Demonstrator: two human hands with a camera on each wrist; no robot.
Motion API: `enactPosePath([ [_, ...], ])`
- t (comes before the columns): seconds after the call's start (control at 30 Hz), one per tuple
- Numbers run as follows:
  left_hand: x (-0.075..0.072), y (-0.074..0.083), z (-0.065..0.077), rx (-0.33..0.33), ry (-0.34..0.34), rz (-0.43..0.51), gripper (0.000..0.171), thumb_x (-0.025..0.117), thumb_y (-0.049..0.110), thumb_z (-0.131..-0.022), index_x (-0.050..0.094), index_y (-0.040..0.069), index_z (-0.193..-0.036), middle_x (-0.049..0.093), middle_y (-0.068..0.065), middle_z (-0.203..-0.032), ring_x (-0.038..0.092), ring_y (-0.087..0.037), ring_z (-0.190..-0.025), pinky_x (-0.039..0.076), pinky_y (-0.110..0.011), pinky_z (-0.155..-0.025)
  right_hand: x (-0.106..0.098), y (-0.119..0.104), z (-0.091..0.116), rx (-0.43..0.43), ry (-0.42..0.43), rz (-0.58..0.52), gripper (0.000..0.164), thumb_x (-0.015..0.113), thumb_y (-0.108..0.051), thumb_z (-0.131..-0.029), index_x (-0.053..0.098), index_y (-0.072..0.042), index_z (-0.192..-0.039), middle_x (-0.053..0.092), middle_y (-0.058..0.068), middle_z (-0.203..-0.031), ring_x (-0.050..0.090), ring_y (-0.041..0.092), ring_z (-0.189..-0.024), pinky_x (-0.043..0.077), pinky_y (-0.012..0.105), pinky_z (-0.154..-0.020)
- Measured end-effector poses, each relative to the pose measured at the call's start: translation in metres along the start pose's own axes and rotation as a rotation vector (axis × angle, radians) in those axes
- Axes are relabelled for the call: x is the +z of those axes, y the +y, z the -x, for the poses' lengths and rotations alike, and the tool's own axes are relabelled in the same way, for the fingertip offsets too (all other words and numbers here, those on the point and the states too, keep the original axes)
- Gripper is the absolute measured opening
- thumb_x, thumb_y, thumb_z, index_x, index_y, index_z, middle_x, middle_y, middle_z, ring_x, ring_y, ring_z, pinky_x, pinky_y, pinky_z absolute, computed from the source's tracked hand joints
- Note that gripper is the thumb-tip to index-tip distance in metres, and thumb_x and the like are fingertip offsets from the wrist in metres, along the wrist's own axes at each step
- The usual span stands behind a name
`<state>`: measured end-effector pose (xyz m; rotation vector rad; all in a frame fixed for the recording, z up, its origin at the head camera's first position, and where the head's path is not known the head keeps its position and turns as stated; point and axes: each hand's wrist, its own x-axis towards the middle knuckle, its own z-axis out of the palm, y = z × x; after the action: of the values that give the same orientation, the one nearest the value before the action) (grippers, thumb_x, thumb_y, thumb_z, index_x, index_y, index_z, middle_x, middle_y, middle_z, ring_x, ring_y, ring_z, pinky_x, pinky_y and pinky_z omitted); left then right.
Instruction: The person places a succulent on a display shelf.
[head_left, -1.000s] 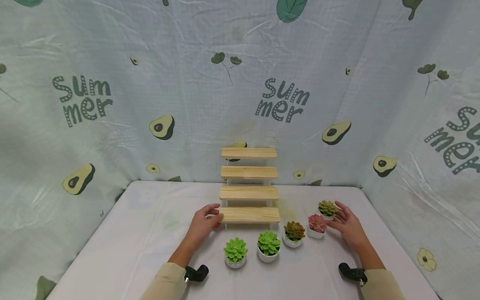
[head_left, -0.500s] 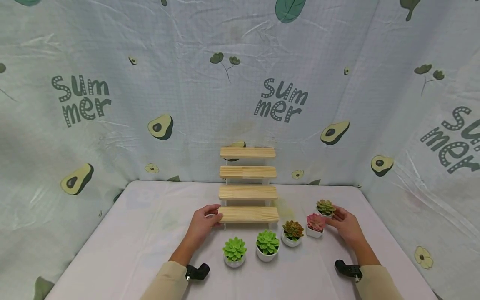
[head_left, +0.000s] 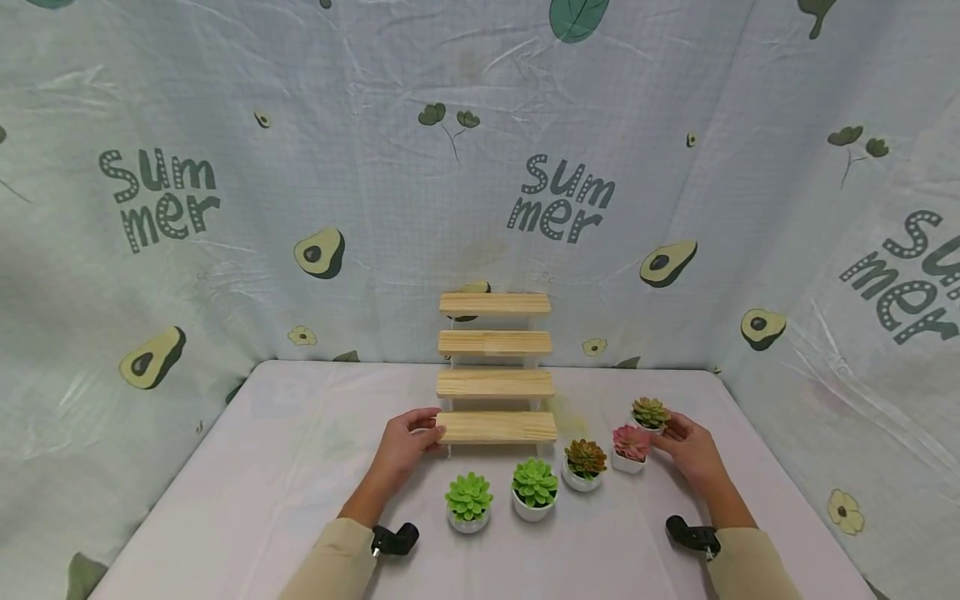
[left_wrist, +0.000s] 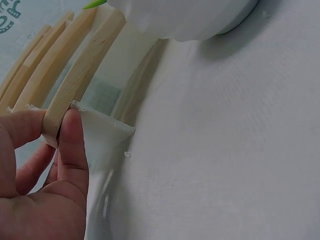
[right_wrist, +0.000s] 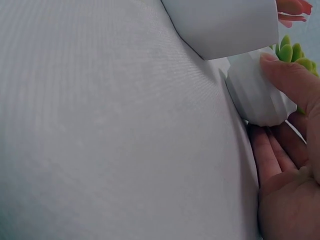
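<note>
A wooden stepped plant stand [head_left: 495,427] with several board tiers on clear supports stands at the back middle. My left hand [head_left: 401,443] pinches the left end of its lowest board [left_wrist: 82,75] between thumb and fingers. At the right, my right hand [head_left: 693,454] holds a small yellow-green potted succulent [head_left: 650,412]. In the right wrist view the thumb lies on its white fluted pot [right_wrist: 255,92], with fingers at the pot's other side; the pot stands on or very close to the table. A pink succulent [head_left: 631,443] in an angular white pot sits just in front of it.
A brown-orange succulent [head_left: 585,460] and two bright green succulents, one in the middle [head_left: 535,483] and one further left [head_left: 468,497], stand in white pots before the stand. A printed cloth [head_left: 375,200] hangs behind the white-covered table [head_left: 315,467].
My right hand has closed in on the yellow-green succulent's pot, moving slightly left. The left hand stays on the stand's lowest board, and the pots keep their places.
</note>
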<state>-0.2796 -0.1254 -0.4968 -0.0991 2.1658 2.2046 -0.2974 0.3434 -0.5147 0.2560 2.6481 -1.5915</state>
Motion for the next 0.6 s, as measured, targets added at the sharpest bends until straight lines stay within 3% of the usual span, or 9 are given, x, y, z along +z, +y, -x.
enactPosePath([
  [0.23,0.001,0.012,0.006,-0.006,-0.030,-0.020,0.039,0.064,-0.001,-0.085,0.055,-0.008,-0.122,0.056,-0.017,-0.103,0.061,-0.016,-0.081,0.058,-0.043,-0.079,0.000,0.002,0.000,-0.001,0.005,0.029,0.087,0.069,-0.044,-0.083,0.027,-0.003,-0.147,0.034,0.023,-0.147,0.037,0.038,-0.134,0.036,0.047,-0.107],
  [0.6,0.000,-0.008,-0.007,-0.010,0.021,-0.030,0.037,0.068,0.003,-0.084,0.060,-0.001,-0.119,0.058,-0.016,-0.104,0.062,-0.016,-0.080,0.060,-0.034,-0.072,0.001,-0.001,0.001,0.009,-0.009,-0.003,0.094,0.070,-0.049,-0.078,0.026,-0.003,-0.148,0.034,0.022,-0.148,0.036,0.037,-0.134,0.036,0.045,-0.106],
])
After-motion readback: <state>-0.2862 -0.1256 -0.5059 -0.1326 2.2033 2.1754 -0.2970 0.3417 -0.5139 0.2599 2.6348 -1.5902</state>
